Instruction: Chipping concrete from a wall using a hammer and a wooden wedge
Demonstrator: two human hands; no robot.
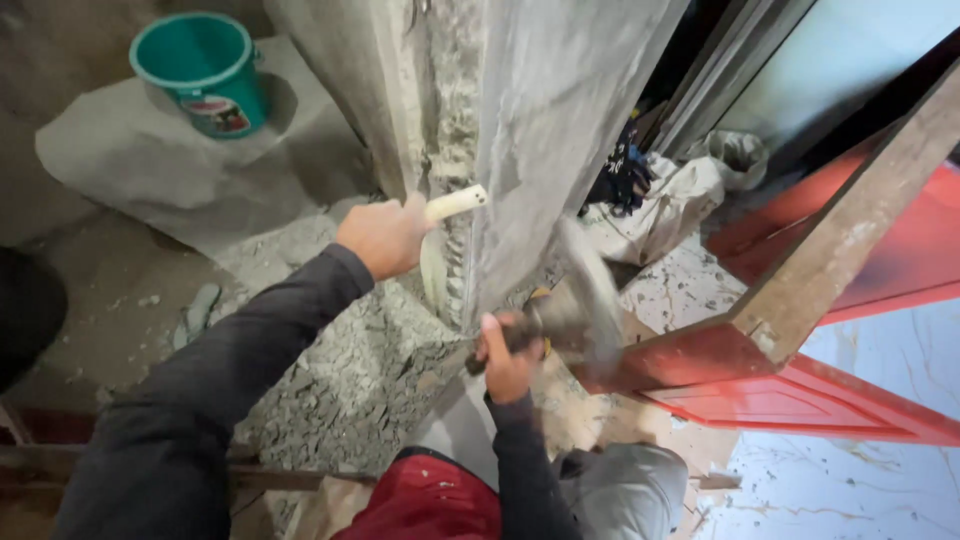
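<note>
Two hands busy — my left hand (383,236) is closed around a pale chisel (447,215), its tip set into the rough vertical groove (452,120) cut down the concrete column (540,130). My right hand (506,360) is fisted on a hammer (570,300), head blurred, just beside the column's lower right edge. Step in hand looks like chipping out the groove. Next strike needs the chisel kept seated and the hammer landing square on its end — fingers clear. Rubble (350,370) sits piled at the column's base; teal bucket (203,72) well apart, top left.
</note>
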